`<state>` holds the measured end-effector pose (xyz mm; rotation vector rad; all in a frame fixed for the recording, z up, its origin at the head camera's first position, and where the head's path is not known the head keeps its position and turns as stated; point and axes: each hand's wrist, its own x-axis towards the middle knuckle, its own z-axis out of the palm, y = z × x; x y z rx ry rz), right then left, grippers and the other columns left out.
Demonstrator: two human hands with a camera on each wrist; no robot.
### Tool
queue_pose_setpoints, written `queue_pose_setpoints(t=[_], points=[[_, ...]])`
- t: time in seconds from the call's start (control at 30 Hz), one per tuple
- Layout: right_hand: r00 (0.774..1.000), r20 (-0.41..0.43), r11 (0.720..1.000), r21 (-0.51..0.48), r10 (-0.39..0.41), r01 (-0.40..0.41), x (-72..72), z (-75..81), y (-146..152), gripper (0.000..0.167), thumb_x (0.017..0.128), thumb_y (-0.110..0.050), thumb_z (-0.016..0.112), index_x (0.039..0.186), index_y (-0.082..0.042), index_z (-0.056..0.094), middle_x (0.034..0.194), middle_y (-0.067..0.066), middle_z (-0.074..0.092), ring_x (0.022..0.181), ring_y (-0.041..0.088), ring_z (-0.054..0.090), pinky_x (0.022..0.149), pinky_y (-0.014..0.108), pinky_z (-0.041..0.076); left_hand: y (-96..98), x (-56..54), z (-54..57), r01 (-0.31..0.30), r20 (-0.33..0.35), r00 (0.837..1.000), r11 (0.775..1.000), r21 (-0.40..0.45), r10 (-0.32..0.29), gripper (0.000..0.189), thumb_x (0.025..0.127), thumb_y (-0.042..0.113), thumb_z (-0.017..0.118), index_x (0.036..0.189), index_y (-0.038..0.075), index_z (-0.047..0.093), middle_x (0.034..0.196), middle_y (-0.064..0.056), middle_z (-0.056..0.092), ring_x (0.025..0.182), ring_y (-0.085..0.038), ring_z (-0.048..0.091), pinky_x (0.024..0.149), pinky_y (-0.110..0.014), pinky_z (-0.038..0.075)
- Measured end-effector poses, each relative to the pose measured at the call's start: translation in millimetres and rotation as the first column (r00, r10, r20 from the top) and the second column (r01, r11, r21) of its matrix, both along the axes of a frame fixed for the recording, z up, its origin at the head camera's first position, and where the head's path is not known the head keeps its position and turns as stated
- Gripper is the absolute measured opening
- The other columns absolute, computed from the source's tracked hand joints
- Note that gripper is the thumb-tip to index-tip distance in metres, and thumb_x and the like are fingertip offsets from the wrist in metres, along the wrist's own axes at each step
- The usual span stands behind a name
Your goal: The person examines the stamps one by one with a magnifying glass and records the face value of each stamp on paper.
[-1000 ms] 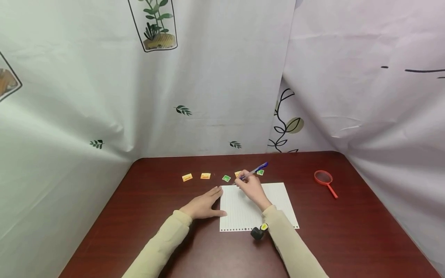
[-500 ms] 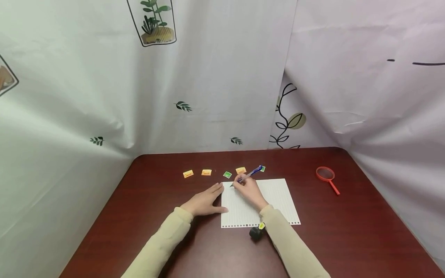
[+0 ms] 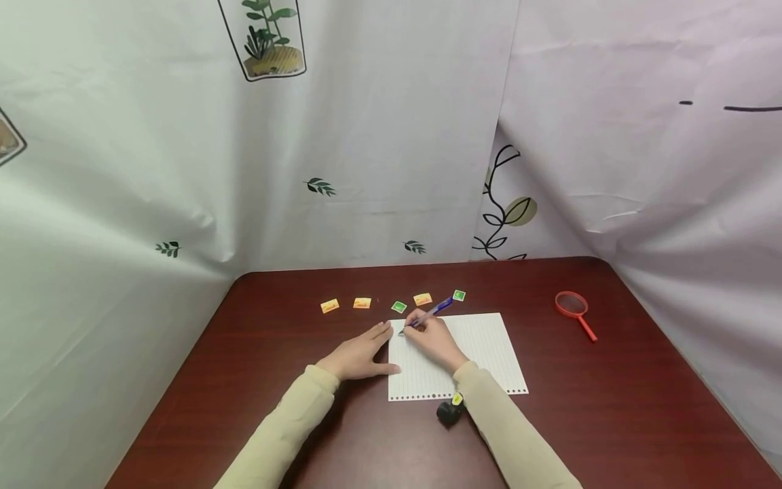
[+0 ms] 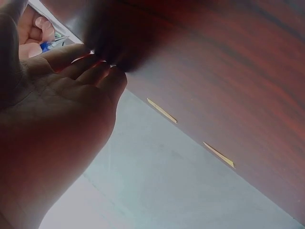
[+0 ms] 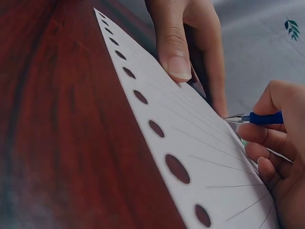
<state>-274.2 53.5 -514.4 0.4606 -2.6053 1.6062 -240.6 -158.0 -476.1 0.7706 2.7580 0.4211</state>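
A sheet of lined paper (image 3: 482,346), with a row of punched holes along its near edge, lies on the dark red table. My left hand (image 3: 360,356) rests flat at its left edge, with the thumb on the sheet. My right hand (image 3: 436,339) pinches a blue pen (image 3: 441,305), whose tip is at the upper left of the paper. In the right wrist view the pen (image 5: 267,118) slants between thumb and fingers, near the left thumb (image 5: 177,57). The left wrist view shows the palm side of my left hand (image 4: 66,105), its fingertips down at the table.
Beyond the paper lies a row of small cards: yellow ones (image 3: 330,305) and green ones (image 3: 399,307). A red magnifying glass (image 3: 588,330) lies to the right. A black wrist camera (image 3: 449,413) hangs at my right sleeve. White printed cloth (image 3: 366,136) stands behind the table.
My right hand has moved the pen down and left, from the paper's top edge onto its upper left part. My left hand has stayed at the left edge.
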Motion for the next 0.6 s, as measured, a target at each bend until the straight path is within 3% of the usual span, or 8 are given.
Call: queue_pose_setpoints(t=[0.23,0.6], points=[[1.000,-0.019,0.999,0.041,0.000,0.000,0.0,2.2,-0.9,0.003,0.090,-0.018,0.067,0.092,-0.018,0.068,0.080,-0.008,0.065,0.074,0.013,0.056,0.073,0.031,0.045,-0.3,-0.8,1.6,0.002,-0.005,1.000,1.000,0.010,-0.002,0.092,0.091,0.061,0.065,0.157,0.005,0.034,0.165,-0.009,0.026,0.152,-0.025,0.024,0.111,-0.046,0.040],[0.999,0.033,0.999,0.032,0.000,-0.001,2.9,3.0,-0.6,0.006,0.089,-0.021,0.063,0.087,-0.018,0.068,0.080,-0.008,0.066,0.075,0.013,0.057,0.073,0.032,0.045,-0.5,-0.9,-1.3,-0.001,-0.005,1.000,1.000,0.001,0.001,0.092,0.090,0.061,0.066,0.157,0.005,0.034,0.164,-0.010,0.027,0.151,-0.025,0.025,0.111,-0.046,0.041]])
